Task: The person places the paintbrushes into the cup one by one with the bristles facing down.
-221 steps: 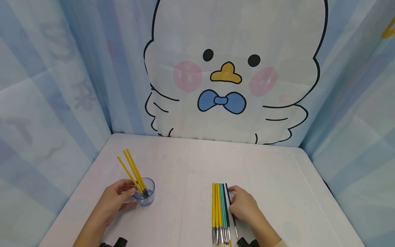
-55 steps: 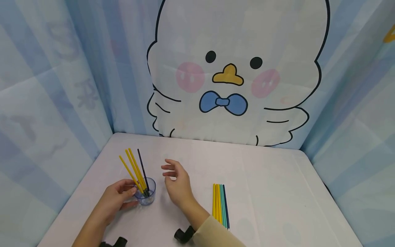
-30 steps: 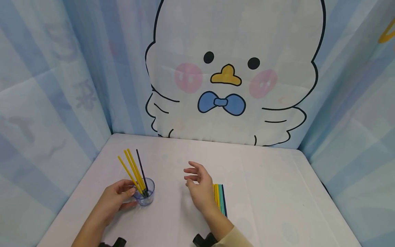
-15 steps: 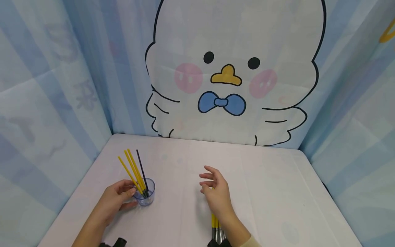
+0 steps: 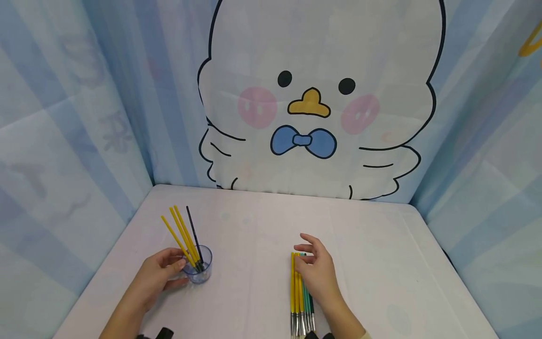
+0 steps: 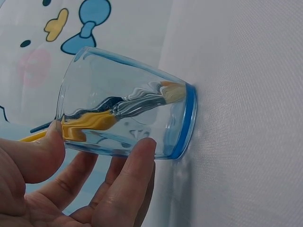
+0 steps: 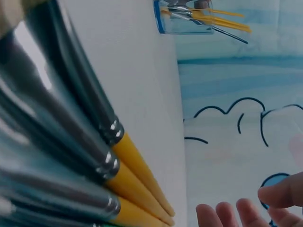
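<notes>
At the left of the head view, my left hand holds a clear bluish cup by its side, thumb near the rim. Three yellow paintbrushes and one dark paintbrush lean in it, handles up. Through the cup wall the left wrist view shows their bristles down at the base. My right hand, empty with loose fingers, hovers over a row of paintbrushes with yellow, teal and dark handles. Up close in the right wrist view are yellow handles and metal ferrules.
The pale cloth-covered table stretches between the cup and the row and off to the right. Behind it hangs a curtain printed with a cartoon bird. Black wrist mounts show at the bottom edge.
The dark paintbrush at the row's right end went into the cup by my right hand, which then came back rightward over the row. My left hand stays at the cup.
</notes>
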A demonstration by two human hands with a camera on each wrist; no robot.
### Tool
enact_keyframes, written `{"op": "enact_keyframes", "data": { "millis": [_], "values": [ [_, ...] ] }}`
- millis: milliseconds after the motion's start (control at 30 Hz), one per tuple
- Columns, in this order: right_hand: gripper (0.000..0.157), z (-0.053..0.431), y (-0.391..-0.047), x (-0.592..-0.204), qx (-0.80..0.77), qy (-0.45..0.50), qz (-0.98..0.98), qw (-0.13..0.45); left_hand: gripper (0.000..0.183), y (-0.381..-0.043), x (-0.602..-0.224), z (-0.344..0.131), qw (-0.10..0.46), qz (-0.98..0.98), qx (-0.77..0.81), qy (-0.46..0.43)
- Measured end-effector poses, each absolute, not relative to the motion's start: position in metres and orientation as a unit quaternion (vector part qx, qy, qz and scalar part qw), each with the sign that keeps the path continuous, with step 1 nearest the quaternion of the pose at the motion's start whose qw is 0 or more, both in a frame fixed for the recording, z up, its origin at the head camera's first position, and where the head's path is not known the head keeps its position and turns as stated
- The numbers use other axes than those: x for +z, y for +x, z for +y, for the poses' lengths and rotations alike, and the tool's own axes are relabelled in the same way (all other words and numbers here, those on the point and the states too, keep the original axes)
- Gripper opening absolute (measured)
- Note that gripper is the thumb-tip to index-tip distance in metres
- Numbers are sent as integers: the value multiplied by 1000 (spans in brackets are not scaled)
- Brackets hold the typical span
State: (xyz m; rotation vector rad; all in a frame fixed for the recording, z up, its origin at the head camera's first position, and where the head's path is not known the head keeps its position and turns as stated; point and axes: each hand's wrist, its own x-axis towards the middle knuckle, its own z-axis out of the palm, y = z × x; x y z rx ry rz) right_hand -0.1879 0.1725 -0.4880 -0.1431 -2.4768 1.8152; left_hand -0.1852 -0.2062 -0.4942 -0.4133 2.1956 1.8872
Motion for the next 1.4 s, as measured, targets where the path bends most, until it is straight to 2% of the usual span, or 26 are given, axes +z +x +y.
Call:
{"op": "enact_keyframes", "data": {
  "millis": [367,800,1400],
  "values": [
    [70,192,-183,-494,545,-101,-833,1,44,-184,-495,-206,105,746,643,-138],
    [74,207,-180,-498,459,-137,-877,-47,45,-185,-496,-206,107,747,641,-141],
    [63,207,-180,-506,382,-111,-915,-63,45,-185,-496,-206,106,744,644,-139]
  ]
}}
